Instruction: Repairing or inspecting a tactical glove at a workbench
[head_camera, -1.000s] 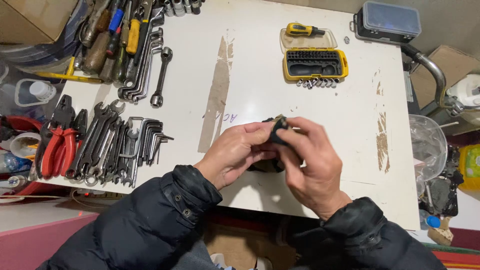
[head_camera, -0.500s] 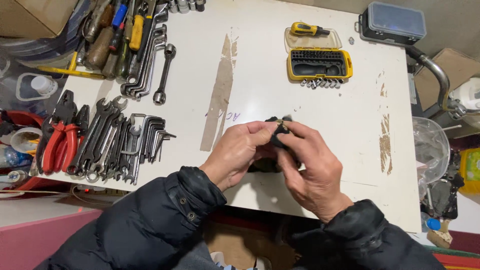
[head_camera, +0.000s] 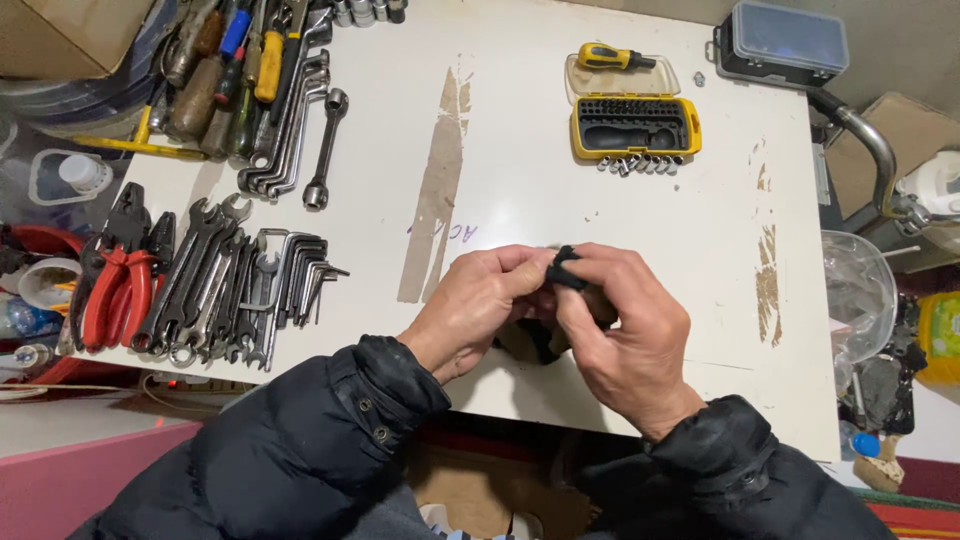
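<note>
Hands: left hand (head_camera: 470, 305) & right hand (head_camera: 625, 330) pinch small black part (head_camera: 562, 268).

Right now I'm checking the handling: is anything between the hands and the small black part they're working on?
Nothing visible. The left hand and right hand both pinch the black part directly, above the white table. The bit case and wrenches lie well apart from them.

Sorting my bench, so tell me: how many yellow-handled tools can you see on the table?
2. One small yellow-handled screwdriver lies in the clear lid above the yellow bit case. Another yellow-handled tool sits in the screwdriver pile at the top left. Others may be hidden in that pile.
</note>
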